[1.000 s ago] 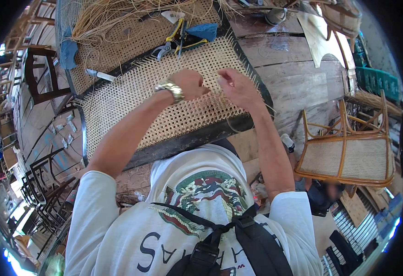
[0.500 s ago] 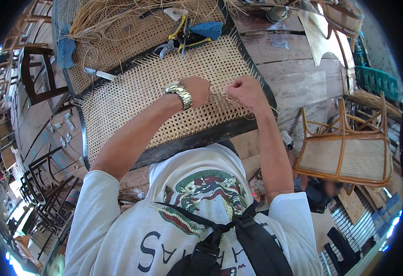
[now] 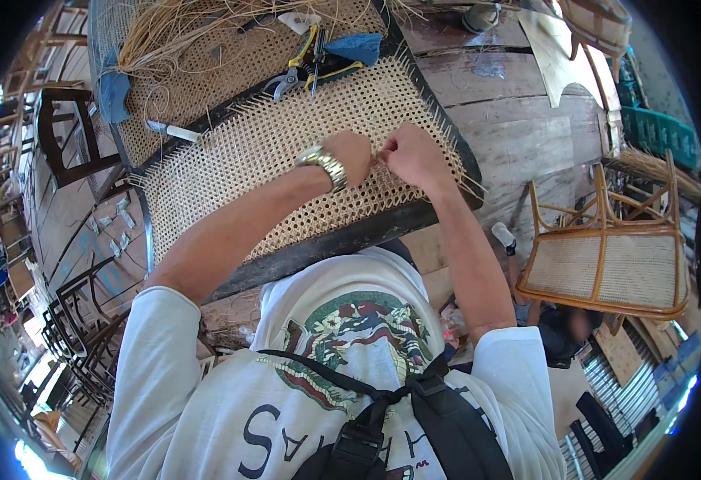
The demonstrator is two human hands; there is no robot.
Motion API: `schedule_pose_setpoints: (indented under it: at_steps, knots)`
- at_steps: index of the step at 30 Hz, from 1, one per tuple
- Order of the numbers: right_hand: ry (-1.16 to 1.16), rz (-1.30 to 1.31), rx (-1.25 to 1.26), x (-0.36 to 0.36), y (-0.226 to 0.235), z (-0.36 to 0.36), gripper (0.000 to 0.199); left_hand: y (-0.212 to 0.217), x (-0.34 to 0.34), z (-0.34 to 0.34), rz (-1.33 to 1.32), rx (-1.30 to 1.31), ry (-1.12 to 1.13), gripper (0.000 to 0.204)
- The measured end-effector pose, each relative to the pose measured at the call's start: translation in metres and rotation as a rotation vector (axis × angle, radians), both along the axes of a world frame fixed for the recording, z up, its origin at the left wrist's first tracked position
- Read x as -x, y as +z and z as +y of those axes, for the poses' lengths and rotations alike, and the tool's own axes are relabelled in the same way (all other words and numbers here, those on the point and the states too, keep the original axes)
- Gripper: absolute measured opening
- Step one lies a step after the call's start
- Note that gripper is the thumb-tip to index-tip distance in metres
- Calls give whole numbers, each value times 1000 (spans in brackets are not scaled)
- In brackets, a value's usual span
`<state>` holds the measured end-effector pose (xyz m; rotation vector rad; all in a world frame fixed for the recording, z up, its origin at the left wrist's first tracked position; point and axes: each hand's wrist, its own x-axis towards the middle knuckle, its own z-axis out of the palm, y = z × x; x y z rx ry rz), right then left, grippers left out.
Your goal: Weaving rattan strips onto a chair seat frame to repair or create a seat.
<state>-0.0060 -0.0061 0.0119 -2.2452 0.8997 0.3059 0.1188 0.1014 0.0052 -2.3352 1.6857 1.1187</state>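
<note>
A woven cane panel (image 3: pixel 270 152) in a dark frame (image 3: pixel 326 244) lies in front of me, with loose cane ends sticking out along its borders. Over its right half, my left hand (image 3: pixel 349 158) is curled, a metal watch (image 3: pixel 324 166) on its wrist. Close beside it, my right hand (image 3: pixel 416 156) has thumb and fingers pinched together. Whatever thin thing lies between the fingertips is too small to make out. Beyond the hands rest yellow-handled pruning shears (image 3: pixel 293 76), a thin pointed tool (image 3: pixel 318 60) and a white-handled knife (image 3: pixel 176 131).
Loose cane strands (image 3: pixel 174 32) and blue scraps (image 3: pixel 354 48) lie on the far woven part. Dark chair frames (image 3: pixel 70 144) stand left; a rattan chair (image 3: pixel 606 264) is at right. A person (image 3: pixel 558 332) sits low behind it. A green crate (image 3: pixel 658 136) stands far right.
My hands have come closer together, the right moving left and slightly away from me, the left shifting a little right. Both stay closed over the cane panel.
</note>
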Motion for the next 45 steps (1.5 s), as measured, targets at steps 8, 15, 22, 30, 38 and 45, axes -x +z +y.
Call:
schedule_pose_setpoints:
  at_steps: [8, 15, 22, 30, 38, 45]
  knots:
    - [177, -73, 315, 14, 6, 18, 11, -9, -21, 9, 461, -113, 325, 51]
    - [113, -80, 125, 23, 13, 13, 16, 4, -89, 30, 17, 0, 106, 53]
    - [-194, -419, -540, -7, 35, 10, 39, 74, -105, 35, 163, 314, 90, 49]
    - [-216, -337, -606, -4, -2, 0, 22, 43, -84, 36, 440, 129, 324, 42]
    - [-122, -22, -282, -7, -13, -13, 18, 0, -44, 17, 178, -33, 7, 35]
    - [-129, 43, -259, -10, -7, -18, 16, 30, -29, -24, -58, -160, -177, 23]
